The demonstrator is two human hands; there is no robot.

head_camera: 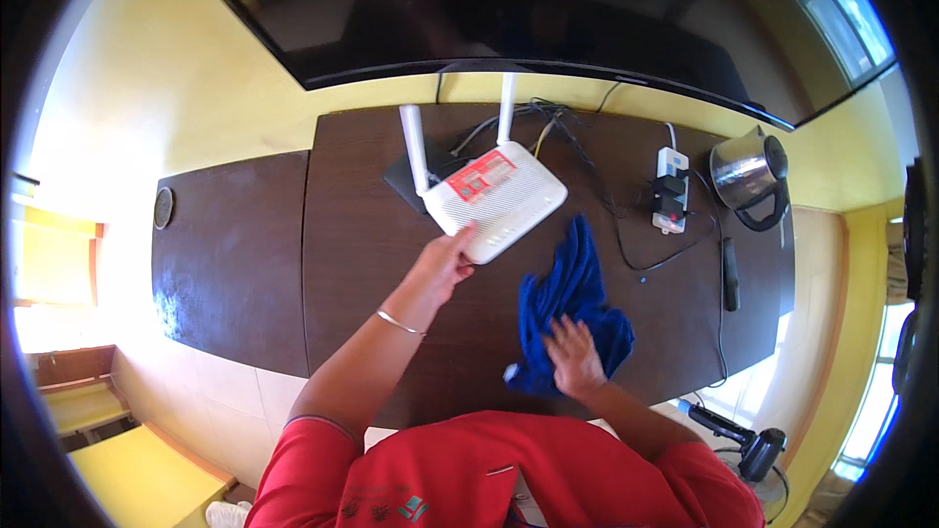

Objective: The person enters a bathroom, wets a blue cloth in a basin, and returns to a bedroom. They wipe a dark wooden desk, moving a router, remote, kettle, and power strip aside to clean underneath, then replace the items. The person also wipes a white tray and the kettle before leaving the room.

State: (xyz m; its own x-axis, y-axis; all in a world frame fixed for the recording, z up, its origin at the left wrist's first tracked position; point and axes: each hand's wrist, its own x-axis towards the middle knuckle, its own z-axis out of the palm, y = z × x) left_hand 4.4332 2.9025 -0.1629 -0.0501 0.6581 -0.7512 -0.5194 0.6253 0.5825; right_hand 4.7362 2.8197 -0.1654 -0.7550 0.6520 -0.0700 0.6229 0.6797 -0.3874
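A white Wi-Fi router (513,198) with two raised antennas and a red and white label is held up over the dark wooden table (367,293). My left hand (447,264) grips its near left corner, thumb on top. Nearer my body, a crumpled blue cloth (565,286) lies on the table. My right hand (576,359) rests on the cloth with its fingers apart. Behind the router, a flat black box (407,180) sits partly hidden, with dark cables and one yellow cable beside it.
A large television (513,15) hangs beyond the table. At the right are a power strip (671,198) with black plugs, a steel electric kettle (748,172), a dark narrow object (731,275) and loose cables. A round dark disc (164,207) lies far left. A hair dryer (759,451) is at lower right.
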